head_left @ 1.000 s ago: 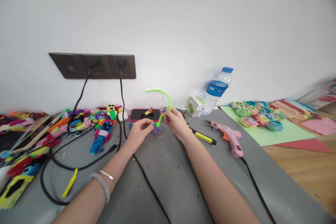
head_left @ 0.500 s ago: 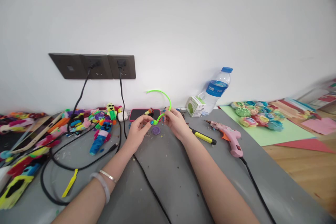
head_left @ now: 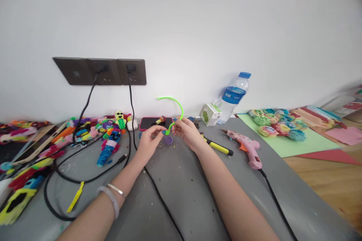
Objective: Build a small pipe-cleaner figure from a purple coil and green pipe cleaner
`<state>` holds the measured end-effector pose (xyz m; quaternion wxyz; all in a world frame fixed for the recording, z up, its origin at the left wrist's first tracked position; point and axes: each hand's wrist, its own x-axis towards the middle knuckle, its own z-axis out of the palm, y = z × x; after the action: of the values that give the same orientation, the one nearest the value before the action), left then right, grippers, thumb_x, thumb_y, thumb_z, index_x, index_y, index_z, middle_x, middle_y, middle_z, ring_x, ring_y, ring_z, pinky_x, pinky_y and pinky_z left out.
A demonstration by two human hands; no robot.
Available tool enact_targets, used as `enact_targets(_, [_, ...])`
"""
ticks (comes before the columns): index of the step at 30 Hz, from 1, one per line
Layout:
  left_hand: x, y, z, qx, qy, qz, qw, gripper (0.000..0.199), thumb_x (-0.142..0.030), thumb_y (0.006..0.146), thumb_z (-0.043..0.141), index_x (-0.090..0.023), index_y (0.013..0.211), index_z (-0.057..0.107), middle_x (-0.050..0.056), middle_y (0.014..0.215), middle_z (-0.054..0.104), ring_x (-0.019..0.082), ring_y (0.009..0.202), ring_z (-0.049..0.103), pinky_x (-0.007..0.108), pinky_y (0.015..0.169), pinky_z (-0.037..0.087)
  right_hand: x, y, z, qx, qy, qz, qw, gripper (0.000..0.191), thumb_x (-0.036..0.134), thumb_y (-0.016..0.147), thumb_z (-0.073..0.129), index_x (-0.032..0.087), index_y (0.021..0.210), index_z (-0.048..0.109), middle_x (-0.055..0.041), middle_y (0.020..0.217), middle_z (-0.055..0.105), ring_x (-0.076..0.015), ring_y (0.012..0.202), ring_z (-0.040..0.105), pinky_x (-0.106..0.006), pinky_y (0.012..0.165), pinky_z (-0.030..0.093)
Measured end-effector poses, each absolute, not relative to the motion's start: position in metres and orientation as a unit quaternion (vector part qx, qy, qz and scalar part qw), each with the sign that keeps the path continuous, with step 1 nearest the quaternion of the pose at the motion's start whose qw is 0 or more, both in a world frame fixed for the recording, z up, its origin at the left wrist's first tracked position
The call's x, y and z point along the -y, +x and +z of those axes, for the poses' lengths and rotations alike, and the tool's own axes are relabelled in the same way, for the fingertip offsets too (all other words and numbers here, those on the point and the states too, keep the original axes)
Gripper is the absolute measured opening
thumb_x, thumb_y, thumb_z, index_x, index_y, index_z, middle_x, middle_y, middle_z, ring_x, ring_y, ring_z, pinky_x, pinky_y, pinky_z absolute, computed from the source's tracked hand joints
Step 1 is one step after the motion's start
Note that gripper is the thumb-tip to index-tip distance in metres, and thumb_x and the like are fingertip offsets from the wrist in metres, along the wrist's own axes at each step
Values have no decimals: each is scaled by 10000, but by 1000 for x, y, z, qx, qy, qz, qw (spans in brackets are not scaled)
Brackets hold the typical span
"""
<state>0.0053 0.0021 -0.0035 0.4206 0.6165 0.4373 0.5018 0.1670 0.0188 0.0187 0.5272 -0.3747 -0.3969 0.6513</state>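
A bright green pipe cleaner (head_left: 181, 107) curves up and over to the left, its lower end bent into a small curl between my hands. My left hand (head_left: 150, 140) pinches the curled end with thumb and forefinger. Close beside it, my right hand (head_left: 186, 132) grips the same stem a little higher. Just below the fingertips, a purple coiled disc (head_left: 168, 141) lies on the grey table (head_left: 175, 188). Behind the hands lies a phone in a pink case (head_left: 149, 122), with a small brown and yellow figure (head_left: 160, 121) on or by it.
On the right lie a yellow utility knife (head_left: 219, 146) and a pink glue gun (head_left: 245, 145) with its cord. A water bottle (head_left: 233, 98) leans at the wall beside a small box (head_left: 210, 115). Black cables (head_left: 158, 190) and several fuzzy figures (head_left: 109, 147) cover the left; paper flowers (head_left: 278, 122) sit right.
Both hands have drawn slightly closer together on the green pipe cleaner, the right one shifting a little left. The lower curl looks tighter. Other things stay where they were.
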Motion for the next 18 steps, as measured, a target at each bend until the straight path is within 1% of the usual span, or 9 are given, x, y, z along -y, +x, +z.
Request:
enact_targets(4, [-2, 5, -3, -441, 612, 498, 428, 161, -268, 783, 578, -169, 869, 671, 16, 735, 636, 124, 583, 516, 215, 501, 400, -17, 167, 18, 416, -376, 655, 507, 358, 424, 645, 781, 200, 789, 543, 50, 583, 578, -102, 541, 532, -248, 565, 422])
enact_targets(8, [-1, 5, -2, -442, 606, 501, 431, 149, -245, 769, 576, -174, 880, 645, 19, 771, 618, 130, 617, 536, 222, 527, 429, -18, 166, 16, 445, -379, 650, 486, 369, 404, 616, 812, 196, 806, 573, 54, 595, 567, -101, 542, 530, -259, 584, 434])
enact_targets(13, [-4, 5, -4, -435, 592, 526, 429, 109, -196, 710, 597, -180, 817, 589, 19, 808, 589, 135, 673, 554, 223, 560, 454, -18, 165, 15, 477, -394, 634, 465, 369, 392, 612, 812, 189, 792, 561, 36, 604, 602, -107, 539, 540, -239, 527, 370])
enact_targets(18, [-4, 6, -6, -418, 598, 527, 436, 94, -192, 706, 605, -184, 782, 550, -2, 751, 568, 131, 674, 577, 226, 601, 462, -17, 165, 16, 501, -398, 622, 451, 349, 387, 625, 796, 187, 787, 561, 32, 606, 619, -105, 529, 539, -230, 508, 338])
